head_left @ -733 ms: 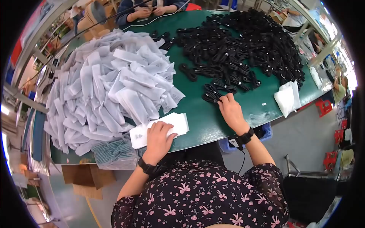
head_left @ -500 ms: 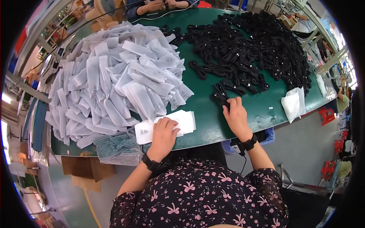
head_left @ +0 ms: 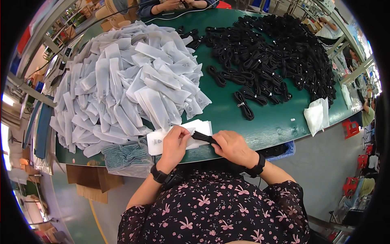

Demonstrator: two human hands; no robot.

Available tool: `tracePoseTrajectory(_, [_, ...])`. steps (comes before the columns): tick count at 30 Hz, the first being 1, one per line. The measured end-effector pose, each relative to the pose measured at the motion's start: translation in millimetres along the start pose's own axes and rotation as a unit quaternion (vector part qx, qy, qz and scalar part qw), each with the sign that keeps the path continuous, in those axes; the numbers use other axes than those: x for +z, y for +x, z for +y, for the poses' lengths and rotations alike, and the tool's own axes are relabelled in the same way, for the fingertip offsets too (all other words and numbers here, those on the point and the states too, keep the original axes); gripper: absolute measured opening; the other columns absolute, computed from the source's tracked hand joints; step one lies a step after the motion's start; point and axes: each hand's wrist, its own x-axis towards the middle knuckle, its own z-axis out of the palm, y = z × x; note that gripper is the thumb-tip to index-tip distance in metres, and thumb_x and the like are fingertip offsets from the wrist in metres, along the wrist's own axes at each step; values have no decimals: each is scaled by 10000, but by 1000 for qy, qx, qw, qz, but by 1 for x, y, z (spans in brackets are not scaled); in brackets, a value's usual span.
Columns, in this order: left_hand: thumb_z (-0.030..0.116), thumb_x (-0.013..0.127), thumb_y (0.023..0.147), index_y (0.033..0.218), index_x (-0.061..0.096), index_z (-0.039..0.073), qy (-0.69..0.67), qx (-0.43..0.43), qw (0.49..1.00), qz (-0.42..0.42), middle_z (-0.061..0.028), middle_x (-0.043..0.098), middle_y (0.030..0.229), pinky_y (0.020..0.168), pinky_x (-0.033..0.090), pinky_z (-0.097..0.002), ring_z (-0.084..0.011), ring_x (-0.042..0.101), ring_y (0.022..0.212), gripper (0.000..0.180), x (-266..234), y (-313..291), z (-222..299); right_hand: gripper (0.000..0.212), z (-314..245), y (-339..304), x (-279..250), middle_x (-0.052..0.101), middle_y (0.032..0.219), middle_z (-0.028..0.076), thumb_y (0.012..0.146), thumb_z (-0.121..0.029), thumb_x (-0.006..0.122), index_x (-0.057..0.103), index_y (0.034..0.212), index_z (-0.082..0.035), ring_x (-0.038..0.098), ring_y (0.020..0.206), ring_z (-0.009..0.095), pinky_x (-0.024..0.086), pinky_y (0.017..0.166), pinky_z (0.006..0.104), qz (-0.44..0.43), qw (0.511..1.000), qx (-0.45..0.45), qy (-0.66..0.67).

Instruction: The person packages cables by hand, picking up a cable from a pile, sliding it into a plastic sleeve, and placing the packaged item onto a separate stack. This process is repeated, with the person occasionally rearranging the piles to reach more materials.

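Observation:
In my right hand (head_left: 235, 148) is a folded bundle of black cable (head_left: 203, 137), its free end pointing left over a stack of flat white pouches (head_left: 156, 140) at the table's near edge. My left hand (head_left: 175, 143) rests on that stack, thumb and fingers pinched at the edge of the top pouch, close to the cable's tip. The tip meets the pouch's edge; whether it is inside the mouth I cannot tell. Left of the stack rises a large heap of filled whitish pouches (head_left: 118, 85). A single black cable bundle (head_left: 243, 106) lies apart, beyond my right hand.
Black cable bundles (head_left: 280, 53) form a broad pile on the far right of the green table (head_left: 268, 126). A clear bag of blue-green strips (head_left: 126, 156) sits at the near left edge. White bags (head_left: 316, 118) lie at the right edge. Across the table are another person's hands (head_left: 172, 5).
My right hand has come left and nearer from the cable pile, bringing a black cable bundle to the pouch stack. My left hand's fingers have drawn together at the top pouch's edge.

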Motion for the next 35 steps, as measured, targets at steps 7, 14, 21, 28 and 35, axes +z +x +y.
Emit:
tracePoseTrajectory(7, [-47, 655, 792, 868, 584, 16, 77, 206, 975, -37, -99, 591, 944, 774, 461, -333, -269, 562, 895, 122, -4, 3, 15, 265, 14, 2, 6, 584, 844, 92, 848, -126, 710, 569, 1045, -17, 621, 747, 266, 505, 678, 325, -137, 917, 236, 290])
tracePoseTrajectory(14, [-7, 672, 805, 861, 579, 30, 68, 194, 978, -25, -74, 589, 1004, 798, 442, -322, -242, 544, 947, 115, -9, 18, 26, 360, 9, 19, 3, 553, 1101, 92, 843, -52, 715, 606, 1185, -39, 612, 768, 157, 502, 686, 274, 5, 970, 76, 229])
tracePoseTrajectory(21, [91, 636, 913, 972, 595, 0, -255, -19, 966, -29, -23, 581, 1026, 709, 449, -226, -118, 544, 850, 116, -51, 47, 19, 343, 2, 49, -20, 543, 1063, 109, 826, 0, 703, 621, 1155, -45, 586, 743, 193, 500, 662, 278, 142, 963, 58, 224])
tracePoseTrajectory(28, [117, 603, 945, 1136, 610, 14, -15, 150, 943, 295, -45, 614, 1026, 718, 464, -249, -138, 566, 817, 217, -118, 95, 39, 134, 99, 3, -19, 593, 840, 138, 853, -122, 680, 596, 911, -34, 613, 755, 300, 497, 606, 381, 109, 926, 227, -280])
tracePoseTrajectory(35, [36, 641, 871, 998, 638, 42, 88, 107, 990, -29, -108, 600, 1122, 686, 491, -283, -209, 599, 877, 127, -46, 18, 26, 173, 102, -7, -14, 613, 860, 113, 831, -171, 703, 590, 901, -61, 630, 772, 324, 496, 621, 437, 5, 959, 249, -135])
